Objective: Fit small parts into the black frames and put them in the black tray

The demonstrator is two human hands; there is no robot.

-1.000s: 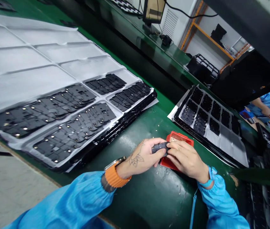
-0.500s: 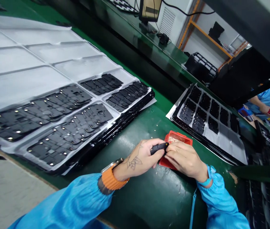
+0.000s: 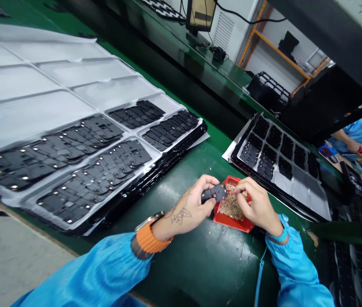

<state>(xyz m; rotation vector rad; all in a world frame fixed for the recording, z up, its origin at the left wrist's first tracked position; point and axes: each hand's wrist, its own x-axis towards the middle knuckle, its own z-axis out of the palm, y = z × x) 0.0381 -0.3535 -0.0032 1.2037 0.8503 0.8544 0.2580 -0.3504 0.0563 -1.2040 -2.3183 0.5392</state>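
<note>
My left hand point(image 3: 192, 209), with an orange-strapped watch at the wrist, grips a small flat black plastic part point(image 3: 213, 193) between thumb and fingers. Just to its right my right hand point(image 3: 255, 204) is pinched over a red bin point(image 3: 232, 224); whether anything tiny sits in the fingertips I cannot make out. Inside the bin lies a heap of small tan bits point(image 3: 231, 206). Behind my left hand is a large white-lined tray point(image 3: 14, 85) with rows of similar black parts point(image 3: 104, 164).
A smaller tray point(image 3: 308, 194) with black parts in compartments lies beyond the bin. A coiled blue cord point(image 3: 259, 279) hangs from my right wristband. Across the bench are a monitor point(image 3: 201, 15) and an orange shelf point(image 3: 279, 53). Another person point(image 3: 360, 136) works at far right.
My right hand has drawn away from the black part to the right, over the bin, baring more of the tan bits. My left hand has turned the part so its flat face shows.
</note>
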